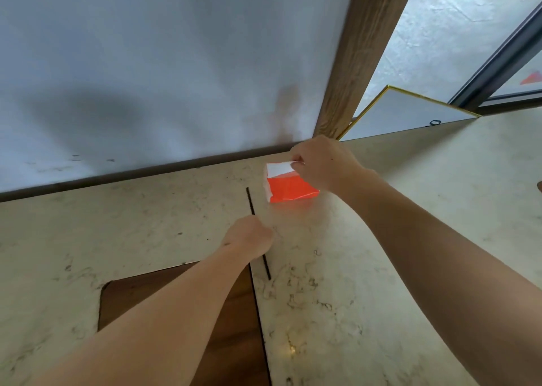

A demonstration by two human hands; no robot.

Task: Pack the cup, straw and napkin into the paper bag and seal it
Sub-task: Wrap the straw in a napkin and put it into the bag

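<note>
A thin black straw (250,198) lies across the marbled counter (381,239), and my left hand (249,236) is curled round its middle, so both ends stick out of the fist. Just beyond it sits an orange napkin pack (290,191) near the wall. My right hand (319,162) pinches the edge of a white napkin (278,169) at the top of that pack. No cup or paper bag is in view.
A white wall (146,77) closes off the counter's far side, with a wooden post (360,63) at its right end. A gold-edged panel (410,113) leans behind the counter. A dark wood inset (228,327) lies under my left forearm.
</note>
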